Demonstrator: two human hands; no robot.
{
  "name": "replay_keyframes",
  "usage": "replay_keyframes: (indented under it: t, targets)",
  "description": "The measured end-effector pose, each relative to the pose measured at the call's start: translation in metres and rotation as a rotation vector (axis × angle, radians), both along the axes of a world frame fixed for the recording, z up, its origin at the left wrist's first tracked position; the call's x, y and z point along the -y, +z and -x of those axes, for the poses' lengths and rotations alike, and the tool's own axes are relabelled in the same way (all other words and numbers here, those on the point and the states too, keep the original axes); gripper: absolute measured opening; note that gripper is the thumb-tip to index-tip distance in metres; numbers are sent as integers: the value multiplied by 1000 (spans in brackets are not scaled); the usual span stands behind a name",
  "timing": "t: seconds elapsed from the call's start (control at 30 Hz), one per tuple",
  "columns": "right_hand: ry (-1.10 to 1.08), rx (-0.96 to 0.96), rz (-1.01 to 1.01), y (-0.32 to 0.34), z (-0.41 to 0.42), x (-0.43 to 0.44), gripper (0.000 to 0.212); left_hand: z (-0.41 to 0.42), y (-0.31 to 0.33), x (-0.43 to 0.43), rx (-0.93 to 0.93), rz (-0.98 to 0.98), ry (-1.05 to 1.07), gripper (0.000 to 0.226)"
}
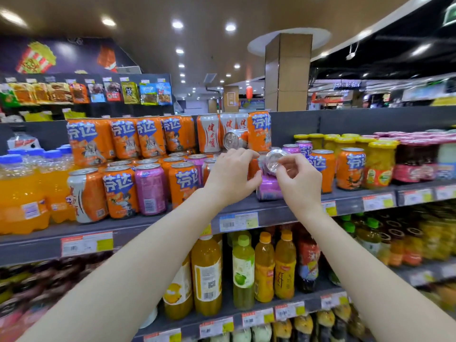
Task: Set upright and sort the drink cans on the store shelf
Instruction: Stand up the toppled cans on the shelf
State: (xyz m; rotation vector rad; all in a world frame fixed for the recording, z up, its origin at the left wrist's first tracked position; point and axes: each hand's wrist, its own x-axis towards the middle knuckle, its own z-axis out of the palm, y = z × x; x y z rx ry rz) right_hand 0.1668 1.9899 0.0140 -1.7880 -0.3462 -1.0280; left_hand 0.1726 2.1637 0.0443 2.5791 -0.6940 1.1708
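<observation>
The right hand (299, 178) pinches the silver end of a tipped can (274, 160) with thumb and forefinger. That can lies on a purple can (269, 188) on the shelf (271, 213), between both hands. The left hand (232, 174) is curled just beside it; what it grips I cannot tell. Another tipped can (234, 139) lies above the left hand.

Grey shelf (153, 227), price tags (86, 243) along near edge. Carries orange drink bottles (22, 193) at left, mixed upright orange cans (118, 191), purple cans (150, 188) and white-and-orange cans (77, 193) mid-shelf, yellow fruit jars (380, 166) and dark red jars (414, 164) at right.
</observation>
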Motion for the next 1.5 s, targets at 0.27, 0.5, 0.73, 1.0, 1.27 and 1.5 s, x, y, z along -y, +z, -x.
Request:
replay_keyframes:
  t: [0.27,0.5,0.73,1.0,1.27,1.5]
  targets:
    - [-80,-373,-125,9,-14,34,21,-10,-2,31,-200,148,-97,51]
    - [17,-453,48,27,-26,43,35,-20,3,52,-277,306,-85,56]
    - [219,-473,61,15,-41,60,45,-30,18,68,-397,418,37,59]
    - [355,-388,39,6,-58,66,53,-29,14,68,-419,535,19,46]
    - [135,-366,178,-2,-62,60,78,-12,0,66,-401,721,-43,33]
    - [208,-299,154,3,-57,54,73,1,-4,64,-387,738,-9,48]
